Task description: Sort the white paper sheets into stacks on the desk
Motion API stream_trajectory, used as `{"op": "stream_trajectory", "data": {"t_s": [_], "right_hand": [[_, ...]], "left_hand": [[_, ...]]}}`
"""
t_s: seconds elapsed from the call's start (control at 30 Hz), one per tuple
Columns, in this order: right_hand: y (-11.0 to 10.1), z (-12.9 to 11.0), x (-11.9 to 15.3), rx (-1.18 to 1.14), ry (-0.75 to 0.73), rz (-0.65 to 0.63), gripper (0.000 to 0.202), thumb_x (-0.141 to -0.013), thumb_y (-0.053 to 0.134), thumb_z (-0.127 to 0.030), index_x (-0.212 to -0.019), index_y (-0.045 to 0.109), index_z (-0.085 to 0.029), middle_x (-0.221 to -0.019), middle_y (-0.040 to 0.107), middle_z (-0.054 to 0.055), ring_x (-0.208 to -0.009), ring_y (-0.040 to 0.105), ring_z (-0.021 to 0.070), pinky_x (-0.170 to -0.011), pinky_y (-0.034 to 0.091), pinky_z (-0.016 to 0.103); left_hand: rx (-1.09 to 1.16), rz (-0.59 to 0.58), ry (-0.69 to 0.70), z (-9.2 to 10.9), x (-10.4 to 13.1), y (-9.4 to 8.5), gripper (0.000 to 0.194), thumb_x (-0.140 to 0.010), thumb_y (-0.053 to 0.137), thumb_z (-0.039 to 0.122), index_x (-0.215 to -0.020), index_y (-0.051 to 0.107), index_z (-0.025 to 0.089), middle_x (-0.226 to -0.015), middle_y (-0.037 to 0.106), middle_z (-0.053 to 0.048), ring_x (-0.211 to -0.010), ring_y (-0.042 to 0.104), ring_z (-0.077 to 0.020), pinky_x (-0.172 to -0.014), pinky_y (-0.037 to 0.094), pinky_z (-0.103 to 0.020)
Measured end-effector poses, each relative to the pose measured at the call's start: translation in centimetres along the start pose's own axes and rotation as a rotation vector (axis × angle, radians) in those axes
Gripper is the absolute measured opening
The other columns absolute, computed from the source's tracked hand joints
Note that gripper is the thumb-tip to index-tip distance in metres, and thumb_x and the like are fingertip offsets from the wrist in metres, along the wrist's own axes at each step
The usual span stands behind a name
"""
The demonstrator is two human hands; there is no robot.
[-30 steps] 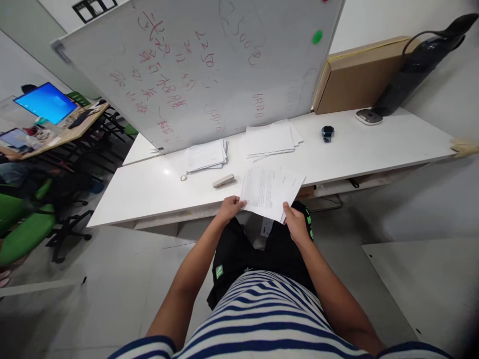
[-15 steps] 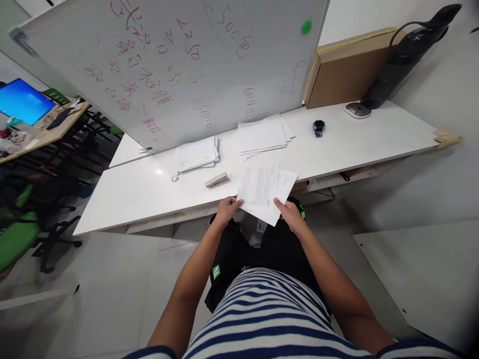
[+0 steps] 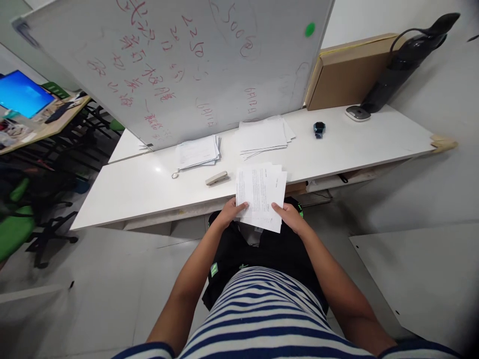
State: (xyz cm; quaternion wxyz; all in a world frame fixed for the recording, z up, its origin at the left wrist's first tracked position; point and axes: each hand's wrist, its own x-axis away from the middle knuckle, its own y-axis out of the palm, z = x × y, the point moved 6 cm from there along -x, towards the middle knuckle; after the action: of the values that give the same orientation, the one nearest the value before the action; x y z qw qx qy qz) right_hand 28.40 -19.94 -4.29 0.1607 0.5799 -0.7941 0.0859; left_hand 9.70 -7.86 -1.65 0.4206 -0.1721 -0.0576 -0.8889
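Observation:
Several printed sheets of paper [image 3: 258, 194] are held up in front of the table's near edge, overlapping and slightly askew. My left hand [image 3: 231, 212] grips their left side, thumb on top. On the right side my right hand [image 3: 290, 215] pinches them the same way, its fingers hidden underneath. Just beyond my left hand lies a beige stapler [image 3: 217, 178] on the table. Behind it rests a stack of papers [image 3: 198, 151] with uneven edges. A second stack of white sheets [image 3: 262, 135] lies fanned out beyond the held papers.
A whiteboard [image 3: 168, 75] with red writing stands along the back of the white table [image 3: 123, 199]. Farther right are a dark blue watch [image 3: 319, 129], a white-and-grey device [image 3: 358, 113], a cardboard box [image 3: 348, 75] and a black cylindrical object [image 3: 404, 65]. A small ring [image 3: 175, 175] lies left of the stapler.
The held sheets have come closer together, the right-hand ones turning more upright to overlap the left ones. Both hands stay on the papers, with the left thumb farther over them.

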Motion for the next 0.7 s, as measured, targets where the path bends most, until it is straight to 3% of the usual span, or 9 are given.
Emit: {"op": "stream_trajectory", "data": {"t_s": [0.13, 0.23, 0.3, 0.4, 0.53, 0.63, 0.7], "right_hand": [[0.5, -0.4, 0.0, -0.004, 0.016, -0.034, 0.053, -0.079, 0.06, -0.059, -0.108, 0.068, -0.016, -0.11, 0.07, 0.01, -0.105, 0.064, 0.0284, -0.093, 0.049, 0.04], [0.5, -0.7, -0.5, 0.032, 0.058, 0.035, 0.051, -0.079, 0.06, -0.056, -0.111, 0.067, -0.017, -0.112, 0.069, 0.011, -0.104, 0.064, 0.0281, -0.092, 0.049, 0.042], [0.6, -1.6, -1.0, 0.067, 0.034, 0.071, 0.048, -0.078, 0.063, -0.052, -0.109, 0.067, -0.016, -0.11, 0.069, 0.012, -0.101, 0.065, 0.0284, -0.089, 0.05, 0.042], [0.9, -4.8, -1.6, 0.108, -0.087, 0.078, 0.047, -0.074, 0.066, -0.05, -0.103, 0.069, -0.014, -0.106, 0.071, 0.012, -0.099, 0.065, 0.0286, -0.085, 0.051, 0.041], [1.2, -10.9, -2.3, 0.147, -0.267, 0.105, 0.043, -0.072, 0.067, -0.05, -0.096, 0.071, -0.014, -0.102, 0.071, 0.01, -0.099, 0.063, 0.0289, -0.083, 0.05, 0.037], [1.9, -14.6, -3.1, 0.221, -0.42, 0.068, 0.039, -0.075, 0.064, -0.049, -0.092, 0.072, -0.016, -0.098, 0.071, 0.006, -0.099, 0.062, 0.0289, -0.082, 0.048, 0.035], [2.2, -15.5, -3.8, 0.293, -0.462, 0.072, 0.038, -0.076, 0.061, -0.049, -0.088, 0.072, -0.015, -0.093, 0.071, 0.006, -0.096, 0.061, 0.0292, -0.08, 0.048, 0.035]], "left_hand": [[0.075, -0.011, 0.059, -1.2, 0.2, 0.5, 0.058, -0.071, 0.072, 0.049, -0.114, 0.056, 0.013, -0.118, 0.063, -0.014, -0.101, 0.061, -0.0266, -0.087, 0.047, -0.042], [-0.036, -0.009, 0.106, -1.5, 0.8, 1.0, 0.054, -0.072, 0.071, 0.045, -0.113, 0.056, 0.012, -0.117, 0.063, -0.014, -0.104, 0.059, -0.0272, -0.089, 0.047, -0.042], [-0.144, 0.036, 0.177, -0.6, 1.3, 1.2, 0.049, -0.075, 0.068, 0.04, -0.115, 0.056, 0.013, -0.118, 0.062, -0.013, -0.108, 0.057, -0.027, -0.092, 0.045, -0.041], [-0.211, 0.16, 0.32, 2.3, 1.7, 0.7, 0.045, -0.078, 0.064, 0.032, -0.119, 0.055, 0.015, -0.119, 0.062, -0.011, -0.109, 0.057, -0.0248, -0.093, 0.045, -0.038], [-0.259, 0.293, 0.4, 7.3, 0.8, -1.4, 0.036, -0.072, 0.068, 0.03, -0.105, 0.064, 0.015, -0.103, 0.068, -0.008, -0.099, 0.061, -0.0257, -0.088, 0.047, -0.038], [-0.329, 0.229, 0.463, 10.9, -0.2, -2.4, 0.035, -0.07, 0.072, 0.034, -0.099, 0.068, 0.014, -0.1, 0.07, -0.01, -0.099, 0.06, -0.0285, -0.086, 0.048, -0.039], [-0.375, 0.174, 0.496, 12.8, -0.6, -2.7, 0.036, -0.074, 0.069, 0.038, -0.102, 0.069, 0.015, -0.103, 0.069, -0.01, -0.099, 0.061, -0.0278, -0.087, 0.048, -0.038]]}}
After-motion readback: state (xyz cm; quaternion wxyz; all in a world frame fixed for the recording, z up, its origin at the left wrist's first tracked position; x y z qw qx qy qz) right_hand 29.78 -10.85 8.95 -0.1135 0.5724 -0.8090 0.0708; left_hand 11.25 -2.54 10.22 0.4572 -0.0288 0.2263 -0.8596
